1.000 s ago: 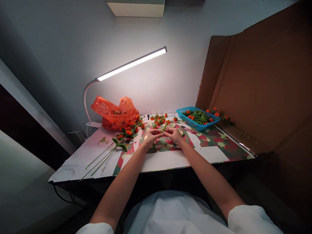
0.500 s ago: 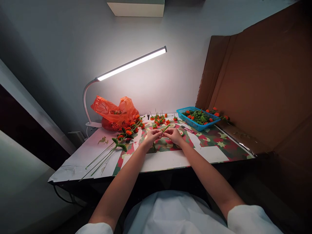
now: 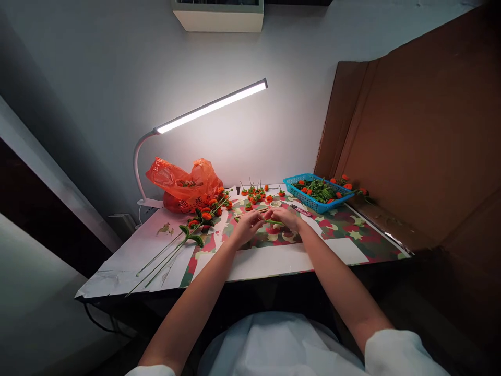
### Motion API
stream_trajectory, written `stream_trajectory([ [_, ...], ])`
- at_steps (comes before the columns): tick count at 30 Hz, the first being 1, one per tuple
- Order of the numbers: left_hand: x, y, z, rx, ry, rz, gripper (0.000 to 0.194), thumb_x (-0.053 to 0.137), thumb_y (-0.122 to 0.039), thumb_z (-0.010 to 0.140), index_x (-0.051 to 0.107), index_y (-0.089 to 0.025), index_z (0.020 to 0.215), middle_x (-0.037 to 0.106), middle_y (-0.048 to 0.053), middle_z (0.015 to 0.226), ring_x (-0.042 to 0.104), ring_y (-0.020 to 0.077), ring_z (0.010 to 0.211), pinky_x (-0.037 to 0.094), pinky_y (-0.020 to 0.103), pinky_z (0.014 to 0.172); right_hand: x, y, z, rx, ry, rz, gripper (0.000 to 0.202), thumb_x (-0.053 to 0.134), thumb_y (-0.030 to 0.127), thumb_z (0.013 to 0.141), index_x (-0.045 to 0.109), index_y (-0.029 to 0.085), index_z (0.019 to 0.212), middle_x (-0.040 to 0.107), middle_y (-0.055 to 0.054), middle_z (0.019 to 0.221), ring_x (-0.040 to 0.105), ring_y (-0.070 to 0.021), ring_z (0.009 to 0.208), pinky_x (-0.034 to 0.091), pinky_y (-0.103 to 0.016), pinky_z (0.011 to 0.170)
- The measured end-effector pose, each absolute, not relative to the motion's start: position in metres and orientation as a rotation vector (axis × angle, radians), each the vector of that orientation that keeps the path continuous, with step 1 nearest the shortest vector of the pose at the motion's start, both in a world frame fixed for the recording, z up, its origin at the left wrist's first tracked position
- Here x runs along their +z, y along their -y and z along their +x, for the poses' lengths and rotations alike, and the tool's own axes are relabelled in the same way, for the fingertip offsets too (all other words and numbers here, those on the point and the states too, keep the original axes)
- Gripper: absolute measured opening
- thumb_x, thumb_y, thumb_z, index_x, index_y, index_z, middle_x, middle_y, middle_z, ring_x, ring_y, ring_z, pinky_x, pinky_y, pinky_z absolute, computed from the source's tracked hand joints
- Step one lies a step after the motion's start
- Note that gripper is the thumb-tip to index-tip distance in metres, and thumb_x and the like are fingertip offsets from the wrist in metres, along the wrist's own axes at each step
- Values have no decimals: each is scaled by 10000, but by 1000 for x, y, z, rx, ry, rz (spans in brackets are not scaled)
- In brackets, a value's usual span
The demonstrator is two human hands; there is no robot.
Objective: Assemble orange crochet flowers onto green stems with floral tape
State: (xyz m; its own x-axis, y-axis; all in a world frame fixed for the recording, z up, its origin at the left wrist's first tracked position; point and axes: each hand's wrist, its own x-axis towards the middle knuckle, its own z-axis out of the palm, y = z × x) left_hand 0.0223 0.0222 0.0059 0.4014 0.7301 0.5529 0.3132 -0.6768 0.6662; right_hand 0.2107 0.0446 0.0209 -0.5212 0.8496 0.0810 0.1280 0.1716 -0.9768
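Table (image 3: 113,269) front edge runs close to the person's lap; white strip (image 3: 274,261) lies between hands and that edge. Wall (image 3: 250,151) closes off the back, cardboard (image 3: 422,146) stands up along the right side. Lamp (image 3: 211,106) arm reaches over the back, well above the hands.

Both forearms stretch forward, hands near table middle, just apart. Left hand (image 3: 249,228): fingers bent, tips toward the right hand; can't tell if pinching anything. Right hand (image 3: 286,216): fingers bent down, knuckles up; green stem (image 3: 274,222) shows just beneath, between the hands. Pinched or not, can't tell.

Basket (image 3: 321,207), blue, back right: green stems plus orange flowers inside. Bag (image 3: 188,196), orange plastic, back left: contents partly visible, unclear. Tape roll (image 3: 275,204) just behind right hand, pink cutter (image 3: 301,210) to its right. Small flowers (image 3: 256,196) bunched behind the hands; long-stemmed flowers (image 3: 183,240) lie left.
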Motion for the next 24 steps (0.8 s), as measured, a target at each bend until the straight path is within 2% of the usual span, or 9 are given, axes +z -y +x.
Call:
stream_trajectory([
  [2,9,-19,23,1217,-855,2386,144,516,-261,852,560,-171,747,539,23,737,503,124,669,408,236,599,27,-46,213,1442,1863,-919,143,527,254,747,642,168,749,623,-23,778,527,-115,668,425,-240,606],
  [4,12,-17,24,1193,-825,2502,152,471,-234,877,558,-172,769,545,36,786,501,126,693,409,238,620,32,-47,214,1462,1966,-869,125,599,244,711,642,165,798,620,-13,779,529,-114,679,425,-244,631],
  [7,13,-12,23,1110,-816,2605,166,432,-208,894,551,-174,783,546,44,813,507,133,723,415,245,657,36,-46,214,1457,2039,-795,219,671,231,660,628,160,863,631,-17,817,565,-130,742,443,-261,692],
  [12,9,-7,23,1078,-931,2564,127,470,-168,850,545,-173,748,560,48,820,523,145,742,419,263,693,27,-42,205,1135,2042,-897,194,649,187,661,592,168,846,636,-19,778,604,-158,742,459,-263,645],
  [16,5,-7,23,1042,-1065,2383,93,508,-151,781,536,-176,696,551,12,695,492,127,627,385,237,601,19,-35,200,811,2094,-920,175,595,142,700,585,178,870,651,-17,788,616,-160,743,453,-263,646],
  [19,4,-9,23,953,-1109,2218,83,512,-170,745,532,-176,665,506,-24,589,442,109,538,341,219,525,17,-29,200,712,2128,-905,202,567,105,708,586,181,894,655,-13,786,615,-155,734,444,-261,649],
  [24,4,-11,22,914,-1159,2056,64,540,-192,680,529,-173,621,489,-34,551,429,102,511,312,217,491,20,-19,197,552,2144,-829,213,533,71,722,597,190,887,653,-13,813,597,-159,764,434,-286,704],
])
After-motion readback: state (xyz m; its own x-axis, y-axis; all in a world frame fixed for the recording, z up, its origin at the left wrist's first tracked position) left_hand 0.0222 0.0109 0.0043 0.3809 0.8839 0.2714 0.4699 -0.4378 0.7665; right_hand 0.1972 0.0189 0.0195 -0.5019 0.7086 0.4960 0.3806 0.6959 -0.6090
